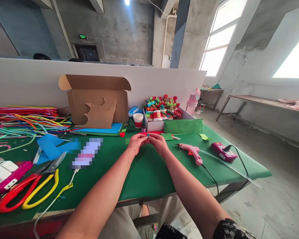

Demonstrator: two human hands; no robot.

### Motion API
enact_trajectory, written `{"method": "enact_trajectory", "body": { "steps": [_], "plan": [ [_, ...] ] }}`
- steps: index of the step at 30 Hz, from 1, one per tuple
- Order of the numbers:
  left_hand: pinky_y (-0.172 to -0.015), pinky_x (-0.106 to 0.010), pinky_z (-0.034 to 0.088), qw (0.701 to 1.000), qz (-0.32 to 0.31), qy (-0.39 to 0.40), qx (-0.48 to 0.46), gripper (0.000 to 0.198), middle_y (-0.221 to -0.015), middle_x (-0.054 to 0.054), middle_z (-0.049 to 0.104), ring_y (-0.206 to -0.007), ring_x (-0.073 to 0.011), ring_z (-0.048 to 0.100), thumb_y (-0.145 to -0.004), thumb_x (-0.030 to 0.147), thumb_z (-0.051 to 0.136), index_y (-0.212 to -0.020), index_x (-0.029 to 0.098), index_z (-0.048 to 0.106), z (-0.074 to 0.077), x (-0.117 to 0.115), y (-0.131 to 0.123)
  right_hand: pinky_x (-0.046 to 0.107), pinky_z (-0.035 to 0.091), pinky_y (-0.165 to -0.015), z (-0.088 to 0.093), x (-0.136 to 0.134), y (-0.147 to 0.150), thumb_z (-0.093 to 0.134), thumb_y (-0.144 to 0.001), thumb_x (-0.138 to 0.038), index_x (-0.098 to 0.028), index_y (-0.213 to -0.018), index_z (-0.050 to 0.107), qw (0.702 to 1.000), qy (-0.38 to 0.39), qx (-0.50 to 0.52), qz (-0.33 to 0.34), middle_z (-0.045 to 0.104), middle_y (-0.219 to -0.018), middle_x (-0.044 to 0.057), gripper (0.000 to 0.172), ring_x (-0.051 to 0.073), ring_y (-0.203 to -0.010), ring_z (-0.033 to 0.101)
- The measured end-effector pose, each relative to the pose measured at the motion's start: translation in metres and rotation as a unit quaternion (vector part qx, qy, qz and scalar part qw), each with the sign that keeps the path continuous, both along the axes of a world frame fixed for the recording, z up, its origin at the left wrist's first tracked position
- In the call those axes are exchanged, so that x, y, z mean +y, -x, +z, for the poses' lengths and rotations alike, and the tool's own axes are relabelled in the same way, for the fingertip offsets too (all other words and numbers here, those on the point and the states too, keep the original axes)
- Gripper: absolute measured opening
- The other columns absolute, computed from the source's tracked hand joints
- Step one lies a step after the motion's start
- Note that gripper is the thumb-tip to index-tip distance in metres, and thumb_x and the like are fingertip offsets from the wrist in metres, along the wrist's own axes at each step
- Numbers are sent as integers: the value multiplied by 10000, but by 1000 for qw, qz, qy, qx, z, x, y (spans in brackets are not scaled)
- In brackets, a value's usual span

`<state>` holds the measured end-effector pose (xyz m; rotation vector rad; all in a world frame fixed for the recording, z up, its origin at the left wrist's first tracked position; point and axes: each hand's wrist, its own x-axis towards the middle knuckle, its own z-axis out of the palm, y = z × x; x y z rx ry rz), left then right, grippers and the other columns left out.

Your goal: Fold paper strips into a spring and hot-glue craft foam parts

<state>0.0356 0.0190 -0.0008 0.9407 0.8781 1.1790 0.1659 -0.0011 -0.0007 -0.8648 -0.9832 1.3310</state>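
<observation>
My left hand [136,141] and my right hand [158,142] meet above the green table cover [144,172], fingertips pinched together on one small blue-green piece [148,134] held between them. The piece is too small to name. Just beyond the hands lie a red strip [151,132] and small green paper pieces [167,136]. A pink glue gun [192,153] rests to the right of my right hand, its cable running off the table's front edge.
An open cardboard box [96,99] stands at the back. Coloured pipe cleaners [20,121] pile up at the left, with red and yellow scissors [27,191] in front. A white box of finished colourful toys [161,111], a paper cup [138,119] and a pink power strip [224,151] are nearby.
</observation>
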Motion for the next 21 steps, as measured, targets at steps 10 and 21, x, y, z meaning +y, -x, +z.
{"method": "enact_trajectory", "body": {
  "steps": [10,21],
  "plan": [
    [-665,-284,477,987,16,-116,110,276,-704,-36,692,-664,-144,601,-529,305,821,-735,155,716,6,2,9,256,578,-648,4,-3,3,832,-559,-159,-184,-794,609,999,33,4,-19,683,-631,-38,325,120,-582,672],
    [-696,-283,513,876,49,-350,328,92,-736,-19,730,-703,-171,653,-734,189,628,-735,207,718,3,5,12,265,598,-630,-2,2,-2,804,-632,-106,-174,-771,585,998,55,23,-17,684,-595,-1,268,134,-537,674]
  ]
}}
